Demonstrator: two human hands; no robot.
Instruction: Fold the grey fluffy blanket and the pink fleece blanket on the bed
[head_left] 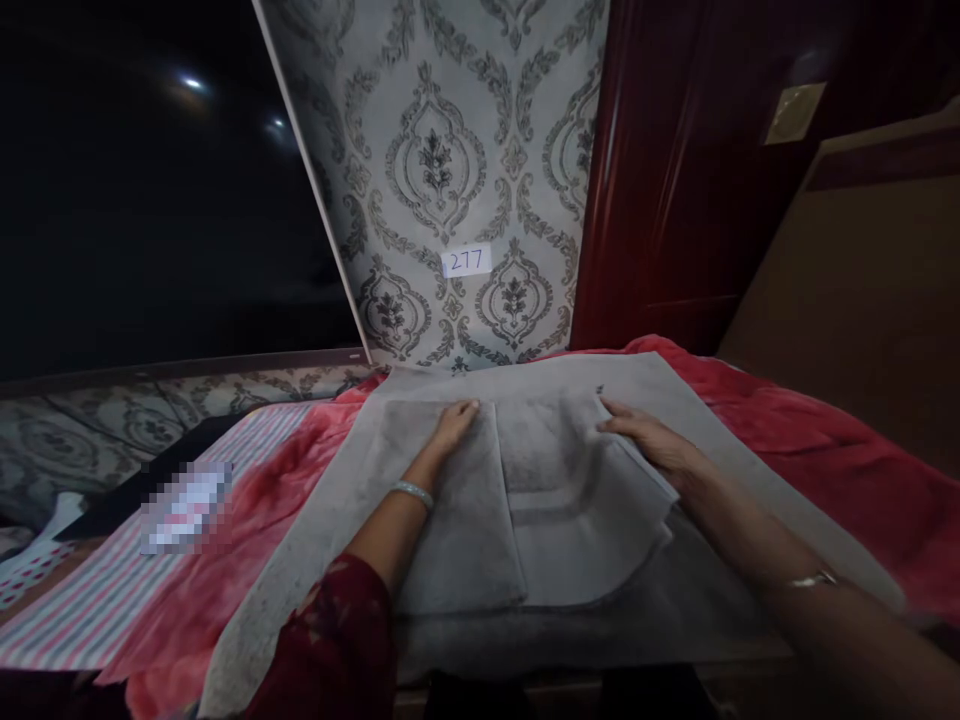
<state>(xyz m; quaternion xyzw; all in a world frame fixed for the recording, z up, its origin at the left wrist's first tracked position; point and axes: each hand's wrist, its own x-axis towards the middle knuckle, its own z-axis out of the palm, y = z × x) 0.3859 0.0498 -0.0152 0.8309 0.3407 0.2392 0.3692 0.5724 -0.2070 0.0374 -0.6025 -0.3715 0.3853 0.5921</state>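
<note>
A home, seemingly; patterned wallpaper [437, 160], dark screen [157, 200], red blanket [825, 450].

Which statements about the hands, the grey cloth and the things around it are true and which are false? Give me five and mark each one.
1. The right hand grips a raised edge of the folded grey cloth. True.
2. The left hand is held well away from the folded grey cloth. False: it is on the cloth's left panel, near the far edge.
3. The card on the patterned wallpaper reads 277. True.
4. The blanket showing at both sides is green. False: it is red.
5. The television shows a bright picture. False: its screen is dark, with small light reflections.
</note>
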